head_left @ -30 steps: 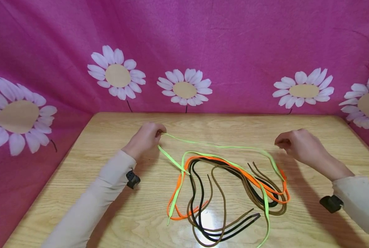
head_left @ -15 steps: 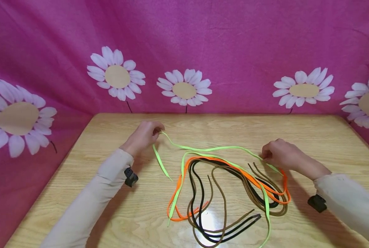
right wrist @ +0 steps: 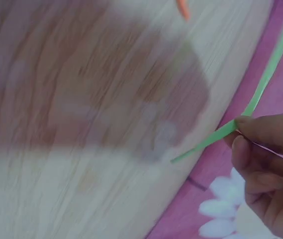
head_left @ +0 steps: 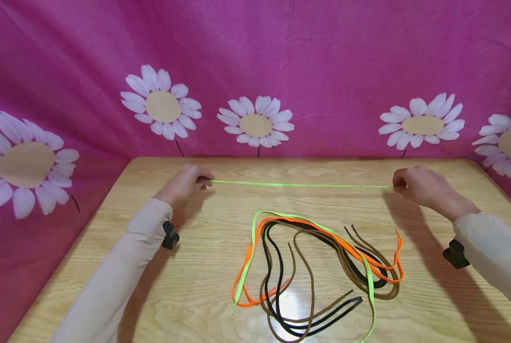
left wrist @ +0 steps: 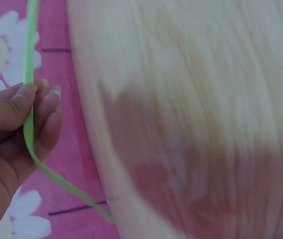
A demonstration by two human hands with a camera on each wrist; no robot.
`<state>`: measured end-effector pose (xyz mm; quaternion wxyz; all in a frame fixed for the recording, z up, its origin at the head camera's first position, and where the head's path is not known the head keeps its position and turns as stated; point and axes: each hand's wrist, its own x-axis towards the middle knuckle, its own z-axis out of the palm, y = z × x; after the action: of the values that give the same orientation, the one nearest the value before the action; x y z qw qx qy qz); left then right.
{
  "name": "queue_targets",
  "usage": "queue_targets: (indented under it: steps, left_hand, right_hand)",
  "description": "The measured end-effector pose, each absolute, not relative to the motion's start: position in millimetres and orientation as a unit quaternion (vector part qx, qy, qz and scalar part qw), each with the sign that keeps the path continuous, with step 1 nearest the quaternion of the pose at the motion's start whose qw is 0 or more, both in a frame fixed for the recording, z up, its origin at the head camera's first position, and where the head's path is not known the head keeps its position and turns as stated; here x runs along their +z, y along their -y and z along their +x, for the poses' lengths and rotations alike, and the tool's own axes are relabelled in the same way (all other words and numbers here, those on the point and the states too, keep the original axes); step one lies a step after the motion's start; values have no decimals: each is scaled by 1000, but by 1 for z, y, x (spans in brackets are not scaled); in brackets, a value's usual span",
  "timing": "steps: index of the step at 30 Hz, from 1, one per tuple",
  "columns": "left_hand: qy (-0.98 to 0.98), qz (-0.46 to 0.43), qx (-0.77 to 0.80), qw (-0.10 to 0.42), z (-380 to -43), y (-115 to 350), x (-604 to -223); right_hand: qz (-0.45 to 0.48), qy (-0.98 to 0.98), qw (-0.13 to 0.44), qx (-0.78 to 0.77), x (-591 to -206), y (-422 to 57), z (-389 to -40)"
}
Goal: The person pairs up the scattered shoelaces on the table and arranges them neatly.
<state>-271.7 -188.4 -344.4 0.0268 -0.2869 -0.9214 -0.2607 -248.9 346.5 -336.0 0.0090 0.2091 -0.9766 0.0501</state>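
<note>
A neon green shoelace (head_left: 298, 185) is stretched nearly straight between my two hands above the back of the table. My left hand (head_left: 189, 183) pinches it between thumb and fingers; in the left wrist view its loose tail (left wrist: 64, 184) hangs below the palm. My right hand (head_left: 424, 188) pinches the lace near its other end, and the short tip (right wrist: 196, 151) sticks out past the thumb in the right wrist view. Nearer me lies a loose group of laces: another green lace (head_left: 369, 281), orange laces (head_left: 347, 246), black laces (head_left: 379, 283) and brown laces (head_left: 312, 281).
The wooden table (head_left: 187, 290) carries the lace group at its middle and right. A pink cloth (head_left: 324, 62) printed with white daisies hangs behind its back edge and along the sides. Each wrist wears a small black camera (head_left: 170, 235).
My right hand moved in, took hold of the green shoelace, then moved right and away from me. My left hand shifted slightly left. The lace came off the group and straightened.
</note>
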Motion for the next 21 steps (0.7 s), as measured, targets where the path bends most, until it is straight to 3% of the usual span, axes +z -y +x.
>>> queue_targets:
  steps: [5,12,21]
  left_hand:
    - [932,-251,-262,7,-282,198,-348]
    - [947,-226,-215,72,-300,212,-360]
    - [978,-118,-156,71,-311,207,-369]
  right_hand:
    - [194,980,18,38,-340,-363,-262]
    - [176,983,26,41,-351,-371,-276]
    - [171,985,28,26,-364,-374,-286]
